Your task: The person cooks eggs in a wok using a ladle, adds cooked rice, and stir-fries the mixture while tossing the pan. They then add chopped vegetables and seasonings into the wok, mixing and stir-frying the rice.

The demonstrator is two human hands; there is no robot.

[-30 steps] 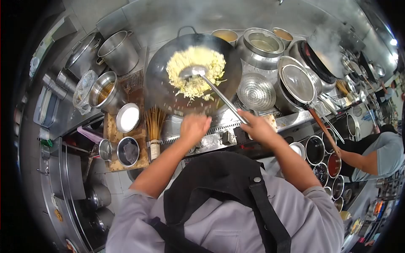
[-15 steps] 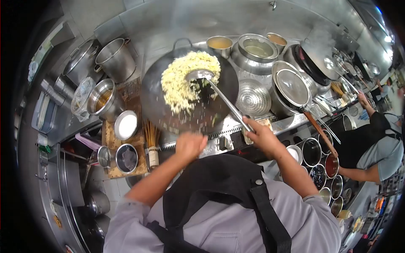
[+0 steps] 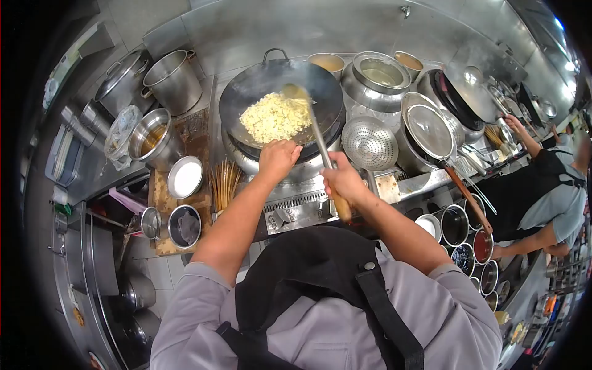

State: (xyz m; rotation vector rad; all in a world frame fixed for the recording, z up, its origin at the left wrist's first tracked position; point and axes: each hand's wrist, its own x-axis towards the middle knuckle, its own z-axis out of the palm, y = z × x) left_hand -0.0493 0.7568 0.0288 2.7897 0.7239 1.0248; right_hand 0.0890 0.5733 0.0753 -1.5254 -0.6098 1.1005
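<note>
My left hand point(image 3: 279, 161) is closed at the near rim of a large dark wok point(image 3: 237, 95); what its fingers grip is hidden. Pale yellow and white food in small grains, perhaps rice with egg, point(image 3: 271, 118) lies heaped in the wok. My right hand point(image 3: 344, 179) is wrapped round the handle of a long metal ladle point(image 3: 320, 137), whose wooden end points back toward me. The ladle's bowl, blurred, is over the far right part of the heap.
Right of the wok are a perforated strainer point(image 3: 370, 143), a mesh sieve point(image 3: 430, 127) and lidless sauce pots point(image 3: 455, 225). A bamboo brush point(image 3: 224, 184) and bowls point(image 3: 185, 177) stand left. A co-worker point(image 3: 542, 191) is at the far right beside another wok.
The wok has come down level onto its burner, and the food has settled together. My right hand has moved left and nearer, with the ladle steeper. The co-worker's arm now reaches toward the other wok.
</note>
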